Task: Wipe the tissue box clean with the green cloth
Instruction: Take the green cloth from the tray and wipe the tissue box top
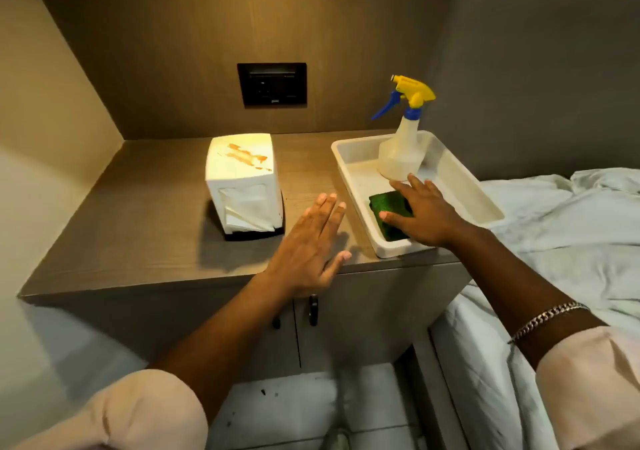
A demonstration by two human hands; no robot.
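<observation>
A white tissue box [242, 179] stands upright on the brown nightstand top, with orange-red smears across its upper face and tissue showing at its front. The green cloth [384, 207] lies folded in the near end of a white tray [457, 179]. My right hand [420, 212] rests on top of the cloth, fingers spread, thumb at the cloth's left edge; whether it grips the cloth is unclear. Flat and open with nothing in it, my left hand [310, 245] hovers over the counter between the box and the tray.
A spray bottle [401, 137] with a yellow and blue trigger stands at the tray's far end. A black socket panel [272, 84] is set in the back wall. A bed with rumpled white sheets [561, 241] adjoins on the right. Cabinet doors with dark handles [313, 309] are below.
</observation>
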